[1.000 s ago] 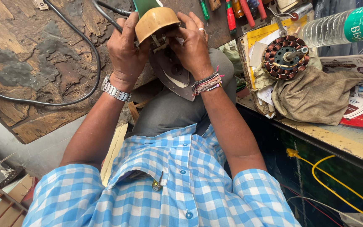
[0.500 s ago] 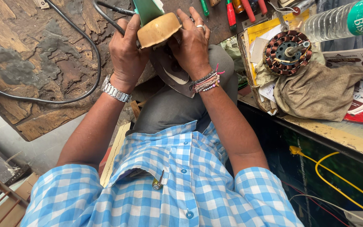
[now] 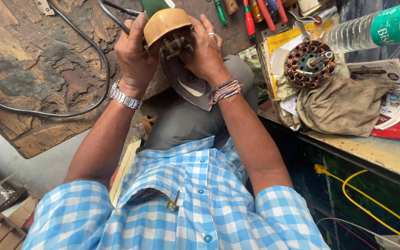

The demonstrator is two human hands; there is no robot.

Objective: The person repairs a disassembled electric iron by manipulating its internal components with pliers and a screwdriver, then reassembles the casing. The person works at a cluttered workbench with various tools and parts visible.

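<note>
Closest to the eye is the person's blue-and-white checked shirt (image 3: 181, 203), a small metal clip sitting at the edge of its chest pocket, and below that the grey trousers (image 3: 186, 125) of the lap. Both bare forearms reach forward over that lap and meet around a clothes iron (image 3: 181, 69), which is held off the lap, tilted so its dark soleplate faces the person and its tan, rounded rear cover points up and away. The left hand (image 3: 135, 55), with a metal watch (image 3: 125, 97) on the wrist, is wrapped around the iron's left side, fingers curled together and clamped on the tan cover. The right hand (image 3: 207, 53), a ring on one finger and coloured thread bands on the wrist, presses against the right side; its fingers lie close together on the body, fingertips at the exposed metal terminals just under the cover. A black cable (image 3: 93, 99) loops across the worn wooden board (image 3: 33, 69) to the left. On the bench to the right lie a copper-wound motor stator (image 3: 310, 64), a crumpled khaki cloth (image 3: 343, 106) just beside it, a clear plastic bottle (image 3: 371, 28), and further off a row of screwdrivers (image 3: 251, 16) with coloured handles.
</note>
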